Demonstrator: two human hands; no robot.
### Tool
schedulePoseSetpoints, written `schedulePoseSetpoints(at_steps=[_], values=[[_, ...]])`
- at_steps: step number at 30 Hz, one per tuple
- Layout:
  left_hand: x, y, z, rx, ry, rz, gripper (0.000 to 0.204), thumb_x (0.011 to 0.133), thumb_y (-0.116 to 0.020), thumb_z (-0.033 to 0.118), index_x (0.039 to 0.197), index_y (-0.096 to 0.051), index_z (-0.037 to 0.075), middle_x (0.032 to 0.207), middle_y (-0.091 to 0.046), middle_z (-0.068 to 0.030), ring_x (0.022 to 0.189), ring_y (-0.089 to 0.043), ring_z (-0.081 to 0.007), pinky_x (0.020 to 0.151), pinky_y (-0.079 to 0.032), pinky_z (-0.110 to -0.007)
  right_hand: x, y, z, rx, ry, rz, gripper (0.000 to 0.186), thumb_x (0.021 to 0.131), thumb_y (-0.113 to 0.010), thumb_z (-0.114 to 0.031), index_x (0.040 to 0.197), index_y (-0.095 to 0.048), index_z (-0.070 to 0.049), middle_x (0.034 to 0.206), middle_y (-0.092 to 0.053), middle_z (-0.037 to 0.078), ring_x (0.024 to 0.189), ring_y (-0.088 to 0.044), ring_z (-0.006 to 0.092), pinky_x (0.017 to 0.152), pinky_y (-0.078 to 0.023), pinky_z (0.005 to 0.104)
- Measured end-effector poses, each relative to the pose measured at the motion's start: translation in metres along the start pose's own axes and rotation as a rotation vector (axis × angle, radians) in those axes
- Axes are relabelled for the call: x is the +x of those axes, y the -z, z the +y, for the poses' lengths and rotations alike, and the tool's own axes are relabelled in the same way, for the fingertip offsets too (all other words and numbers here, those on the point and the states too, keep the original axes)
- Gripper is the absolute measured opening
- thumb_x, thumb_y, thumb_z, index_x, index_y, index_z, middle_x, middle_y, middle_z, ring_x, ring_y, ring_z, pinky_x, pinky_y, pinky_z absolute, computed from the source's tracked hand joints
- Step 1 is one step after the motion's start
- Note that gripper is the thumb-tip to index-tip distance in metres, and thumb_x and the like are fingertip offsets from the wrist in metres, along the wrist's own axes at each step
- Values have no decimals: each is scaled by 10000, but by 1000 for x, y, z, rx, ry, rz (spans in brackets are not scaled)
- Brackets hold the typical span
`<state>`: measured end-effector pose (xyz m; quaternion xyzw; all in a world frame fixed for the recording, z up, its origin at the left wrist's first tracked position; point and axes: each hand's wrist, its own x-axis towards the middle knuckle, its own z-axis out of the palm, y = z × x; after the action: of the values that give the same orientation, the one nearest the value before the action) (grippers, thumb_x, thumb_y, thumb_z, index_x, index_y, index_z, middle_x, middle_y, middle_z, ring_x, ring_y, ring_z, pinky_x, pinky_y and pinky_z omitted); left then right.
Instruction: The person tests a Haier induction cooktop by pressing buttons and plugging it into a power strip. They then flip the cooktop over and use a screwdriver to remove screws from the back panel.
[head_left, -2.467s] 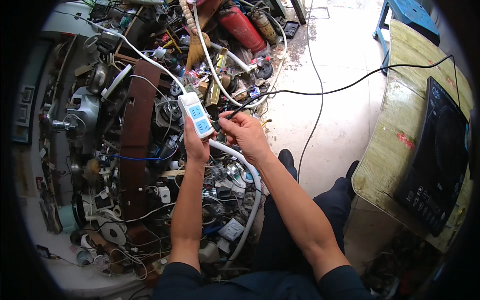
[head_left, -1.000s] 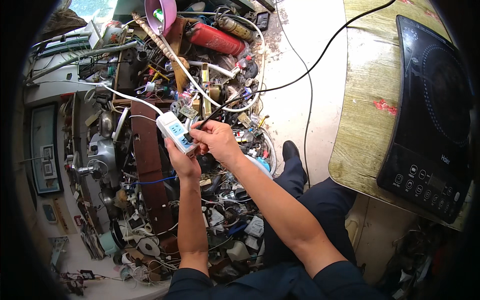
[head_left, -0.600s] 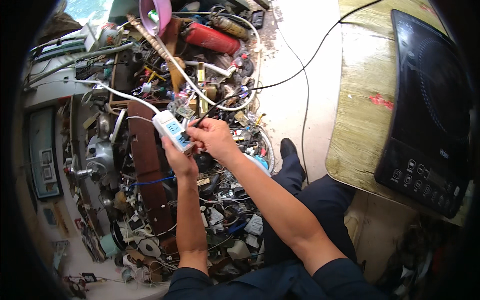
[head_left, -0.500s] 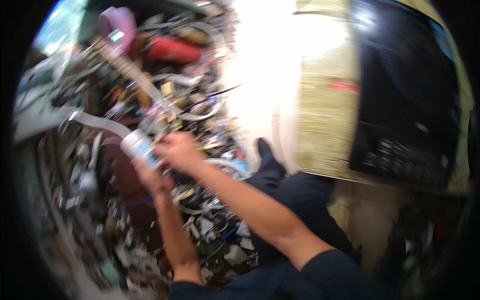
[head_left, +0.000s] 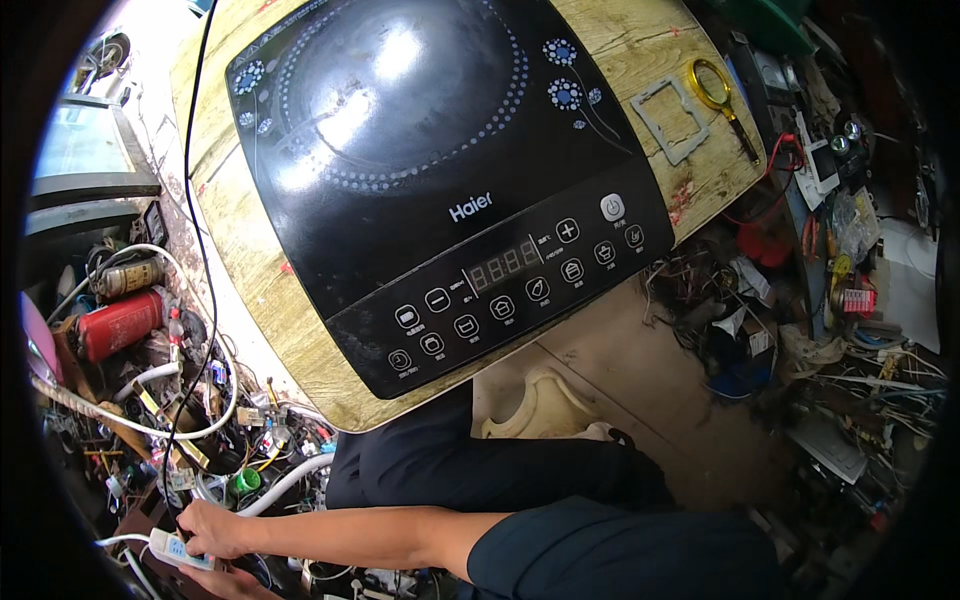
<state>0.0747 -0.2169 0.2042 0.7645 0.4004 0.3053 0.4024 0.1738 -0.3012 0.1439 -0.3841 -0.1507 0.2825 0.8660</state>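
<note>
At the lower left, my left hand (head_left: 238, 583) holds a white power strip (head_left: 170, 546) from below, partly hidden under my right hand. My right hand (head_left: 215, 530) is closed over the strip, its fingers pinched at the end of a black cord (head_left: 189, 340); the plug is mostly covered by the fingers. That cord runs up past the table's left side to the top of the view. A black glass induction cooktop (head_left: 420, 250) with a touch panel and flower prints lies on a wood-patterned table (head_left: 265, 345) in front of me.
A magnifying glass (head_left: 710, 88) and a thin grey square frame (head_left: 652, 130) lie on the table's right. Left of the table, a red cylinder (head_left: 120, 325) and a white hose (head_left: 288, 485) sit among piled parts. Tangled wires (head_left: 880, 375) crowd the right.
The view has swung left to right, with the cooktop now central. My hands, on the white strip in both frames, now appear lower left; the black cord at my right hand now shows clearly.
</note>
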Motion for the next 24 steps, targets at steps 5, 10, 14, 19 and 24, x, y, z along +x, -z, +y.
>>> schedulePoseSetpoints(at_steps=[5,10,14,19,24], values=[[-1,17,-1,91,45,72,546,1100,-391,404,1389,-517,-42,1184,-620,-168,1001,-633,-302,829,-546,-417,-15,22,-39,206,-184,-33,297,641,-752,-177,763,-698,89,747,-650,312,705,-682,427,648,-540,442],[-15,-8,31,110,-16,23,452,1076,-456,322,1346,-551,-28,1177,-630,-157,989,-638,-288,853,-538,-399,-13,4,-26,125,-123,2,316,646,-761,-182,775,-693,98,767,-650,321,711,-683,435,653,-541,436],[-23,-14,35,156,-65,1,382,1059,-506,246,1321,-559,-26,1183,-636,-162,983,-643,-290,853,-541,-401,-21,11,-34,233,-187,-17,310,656,-766,-177,787,-700,95,782,-666,321,729,-712,406,663,-551,428],[-15,10,21,303,-72,6,371,1051,-516,218,1316,-552,-40,1188,-638,-172,978,-648,-293,850,-551,-417,-22,11,-33,262,-223,-48,304,659,-777,-162,811,-710,93,793,-681,317,731,-728,378,662,-559,424],[-10,17,7,271,-101,35,371,1058,-497,213,1319,-544,-46,1200,-639,-180,999,-651,-294,855,-555,-419,-24,2,-18,189,-164,-14,200,700,-761,-113,809,-716,48,710,-682,226,650,-689,271,640,-533,383]])
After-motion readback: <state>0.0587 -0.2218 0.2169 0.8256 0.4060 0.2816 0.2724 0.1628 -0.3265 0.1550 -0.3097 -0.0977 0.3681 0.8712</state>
